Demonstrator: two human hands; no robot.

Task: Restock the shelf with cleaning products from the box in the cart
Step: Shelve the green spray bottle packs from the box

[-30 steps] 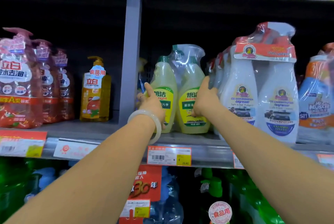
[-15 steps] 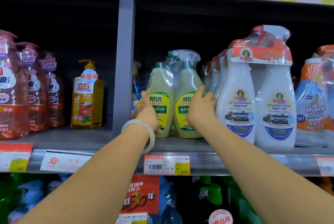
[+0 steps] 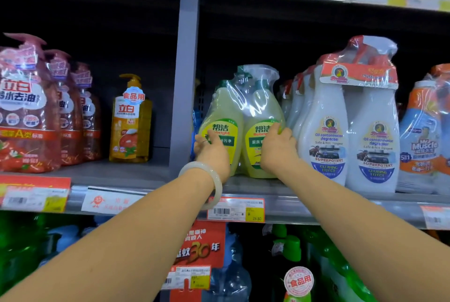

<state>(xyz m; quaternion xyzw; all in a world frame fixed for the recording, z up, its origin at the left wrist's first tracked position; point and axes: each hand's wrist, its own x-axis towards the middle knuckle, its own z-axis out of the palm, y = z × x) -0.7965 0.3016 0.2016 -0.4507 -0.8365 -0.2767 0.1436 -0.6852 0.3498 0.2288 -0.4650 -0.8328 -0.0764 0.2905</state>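
The green twin pack point(image 3: 241, 121) is two pale yellow-green bottles shrink-wrapped together in glossy clear film, one with a green cap and one with a clear trigger sprayer, each bearing a green and yellow label with Chinese characters. It stands upright on the shelf point(image 3: 280, 194), just right of the grey upright post point(image 3: 183, 77) and just beside the white degreaser twin pack point(image 3: 350, 129) on its right.

Half a second ago the pack stood the same way between the same neighbours. The right hand has slid down and across the right bottle's label; the left hand has stayed at the left bottle's lower side.

Two hands are on it. The left hand point(image 3: 214, 153), with one pale bangle point(image 3: 207, 180) at the wrist, rests against the left bottle with its fingers loosely spread rather than wrapped round it. The right hand point(image 3: 277, 150) has its fingers curled against the front and right edge of the right bottle; whether they truly clasp it I cannot tell.

Left of the post stand three red wrapped pump bottles point(image 3: 36, 111) in a row and one orange pump bottle point(image 3: 130, 119). One orange and blue spray pack point(image 3: 423, 136) stands at the far right. One price tag point(image 3: 236, 209) hangs under the hands.
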